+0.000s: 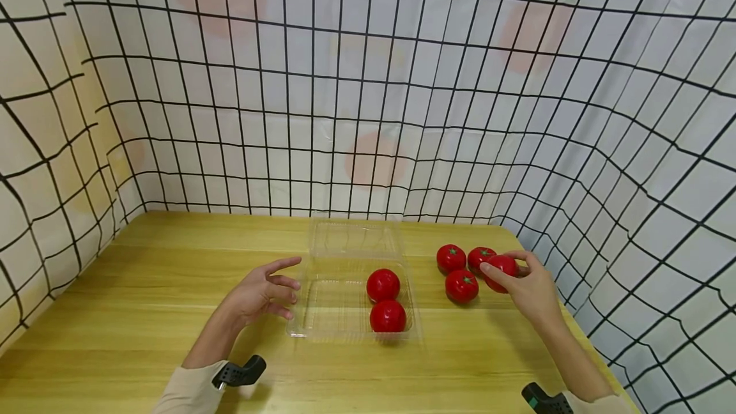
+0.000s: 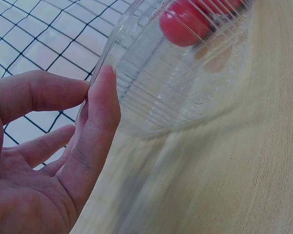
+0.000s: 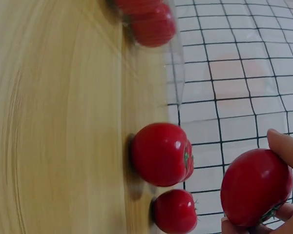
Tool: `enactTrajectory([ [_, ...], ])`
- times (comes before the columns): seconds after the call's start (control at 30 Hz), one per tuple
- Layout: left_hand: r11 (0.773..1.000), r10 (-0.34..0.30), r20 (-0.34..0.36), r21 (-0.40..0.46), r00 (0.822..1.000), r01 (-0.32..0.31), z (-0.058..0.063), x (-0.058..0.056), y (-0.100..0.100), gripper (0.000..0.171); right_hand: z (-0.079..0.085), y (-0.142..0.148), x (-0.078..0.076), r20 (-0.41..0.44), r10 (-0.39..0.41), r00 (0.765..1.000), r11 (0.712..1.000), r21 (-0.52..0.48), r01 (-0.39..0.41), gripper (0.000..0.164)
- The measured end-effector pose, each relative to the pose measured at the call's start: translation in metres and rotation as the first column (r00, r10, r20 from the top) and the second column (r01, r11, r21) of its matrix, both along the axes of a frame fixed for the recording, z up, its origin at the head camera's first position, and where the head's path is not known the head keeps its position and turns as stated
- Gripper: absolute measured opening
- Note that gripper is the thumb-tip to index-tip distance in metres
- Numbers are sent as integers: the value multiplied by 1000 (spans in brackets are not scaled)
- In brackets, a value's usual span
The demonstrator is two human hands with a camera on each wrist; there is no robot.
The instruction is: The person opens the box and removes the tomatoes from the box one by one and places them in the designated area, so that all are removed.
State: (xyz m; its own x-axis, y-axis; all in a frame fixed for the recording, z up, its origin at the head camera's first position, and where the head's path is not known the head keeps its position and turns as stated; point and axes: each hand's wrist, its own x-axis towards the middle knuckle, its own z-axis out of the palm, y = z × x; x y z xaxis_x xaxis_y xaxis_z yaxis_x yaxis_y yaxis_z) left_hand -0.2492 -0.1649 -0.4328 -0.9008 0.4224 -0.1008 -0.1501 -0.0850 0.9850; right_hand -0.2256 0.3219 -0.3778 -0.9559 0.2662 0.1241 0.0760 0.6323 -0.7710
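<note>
Looks like a boxing step: clear plastic box [image 1: 336, 308] on the table [image 1: 172, 260], lid [image 1: 356, 238] folded out behind it. Two tomatoes inside, a rear tomato [image 1: 383, 285] and a front tomato [image 1: 388, 317], both along the box's right side; left part of the box bare. Right hand [image 1: 529, 283] is well right of the box, pinching one tomato [image 1: 501, 271] between thumb and fingers; can't tell if it's fully off the table. Three loose tomatoes [image 1: 462, 285] sit between that hand and the box, close together. Left hand [image 1: 266, 294] is at the box's left wall, fingers loosely spread; contact with the rim unclear. Step in hand, I'd judge: picking up a third tomato for the box. Next move probably calls for a lift over the loose ones, a carry leftward, then a gentle set-down in the box's bare part, left hand steadying the light wall.
</note>
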Motion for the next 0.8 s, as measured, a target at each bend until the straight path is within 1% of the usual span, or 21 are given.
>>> enactTrajectory([
  [0.13, 1000, -1, 2, 3, 1000, 1, 0, 0, 0, 86, -2, 0, 1, -78, -52, 996, 998, 42, 56, 73],
  [0.27, 1000, -2, 5, 7, 1000, 2, 0, 0, 0, 86, -4, 0, 2, -119, -71, 990, 996, 49, 78, 73],
  [0.43, 1000, -1, 8, 7, 1000, 1, 1, 1, 0, 86, -6, 1, 2, -129, -73, 989, 995, 53, 81, 73],
  [0.67, 1000, 3, 9, 0, 1000, -3, 1, 1, 0, 85, -11, 2, -1, -128, -77, 989, 995, 58, 85, 80],
  [0.8, 1000, 1, 7, 1, 1000, -1, 2, 1, 0, 86, -12, 3, -1, -134, -61, 989, 995, 71, 71, 76],
])
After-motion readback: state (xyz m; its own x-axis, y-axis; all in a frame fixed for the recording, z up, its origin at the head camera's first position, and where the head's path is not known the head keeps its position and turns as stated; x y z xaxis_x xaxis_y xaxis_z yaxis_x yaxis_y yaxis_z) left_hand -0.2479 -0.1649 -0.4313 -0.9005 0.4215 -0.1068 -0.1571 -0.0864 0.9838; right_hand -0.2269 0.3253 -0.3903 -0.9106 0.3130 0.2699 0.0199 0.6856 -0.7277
